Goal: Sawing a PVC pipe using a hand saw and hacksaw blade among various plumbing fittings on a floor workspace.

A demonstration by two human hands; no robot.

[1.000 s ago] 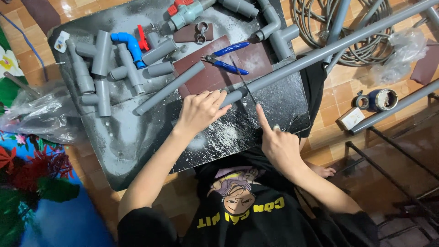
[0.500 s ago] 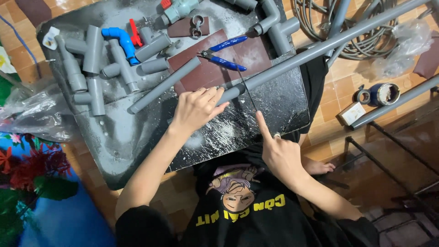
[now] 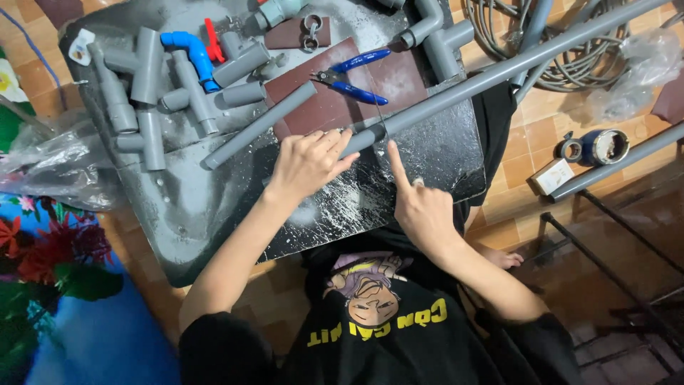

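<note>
- Grey plastic is filling most of the view: a long pipe (image 3: 499,71) is lying slantwise across a dusty dark counter (image 3: 214,214).
- Left hand (image 3: 308,160) is resting flat at the near end of the long pipe, its fingers (image 3: 340,146) stretching out and touching the pipe's tip; its grip is wide, holding nothing.
- Right hand (image 3: 422,208) is sitting just beside the left, forefinger pointing up toward the pipe end, the other fingers curling in; its grip is narrow, and whether it is pinching anything I cannot tell.
- Just beyond the left hand a short pipe (image 3: 260,125) is lying on a brown sheet (image 3: 320,100).
- Blue-handled pliers (image 3: 353,75) are lying on that sheet, beyond both hands.
- Further beyond the left hand, grey fittings (image 3: 142,85) are lying in a heap with a blue elbow (image 3: 191,51) among them.
- Well out past the right hand a tape roll (image 3: 570,148) and a round tin (image 3: 605,146) are sitting on the tiled floor (image 3: 541,121).
</note>
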